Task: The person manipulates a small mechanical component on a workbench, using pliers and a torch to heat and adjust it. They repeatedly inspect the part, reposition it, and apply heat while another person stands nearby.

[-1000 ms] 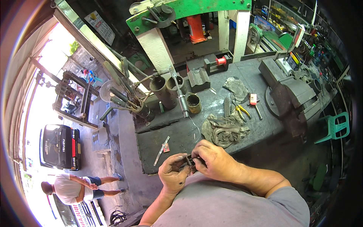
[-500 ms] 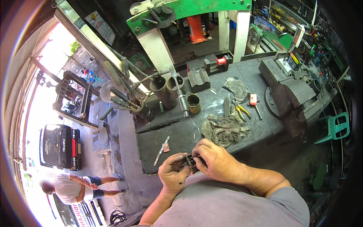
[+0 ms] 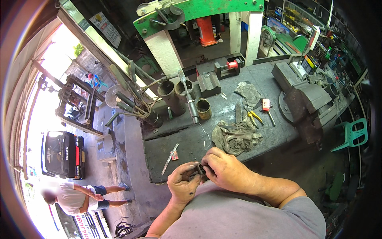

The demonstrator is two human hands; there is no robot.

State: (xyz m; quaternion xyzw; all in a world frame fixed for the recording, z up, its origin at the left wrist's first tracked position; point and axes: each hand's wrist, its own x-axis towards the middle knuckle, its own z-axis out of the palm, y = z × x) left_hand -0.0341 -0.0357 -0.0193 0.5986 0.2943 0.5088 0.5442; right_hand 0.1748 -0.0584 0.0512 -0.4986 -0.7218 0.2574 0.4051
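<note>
My left hand (image 3: 184, 182) and my right hand (image 3: 226, 169) meet close to my body, just past the near edge of the dark metal workbench (image 3: 191, 145). Between their fingers is a small dark metal part (image 3: 201, 169), mostly covered, so its kind does not show. The left fingers curl round one side of it while the right fingers pinch the other. Left of the hands, a steel ruler (image 3: 170, 159) lies beside a small red packet (image 3: 175, 155). A crumpled grey rag (image 3: 237, 136) rests beyond my right hand, with yellow-handled pliers (image 3: 255, 118) near it.
A large bench vise (image 3: 308, 103) stands at the right. Metal cylinders (image 3: 172, 96) and a holder of rods (image 3: 150, 118) line the far left of the bench. Behind rises a green-and-white press frame (image 3: 207, 12). A person (image 3: 75, 197) stands off to the left.
Both hands stay in nearly the same place. The right fingers have shifted very slightly on the small part; the bench things have not moved.
</note>
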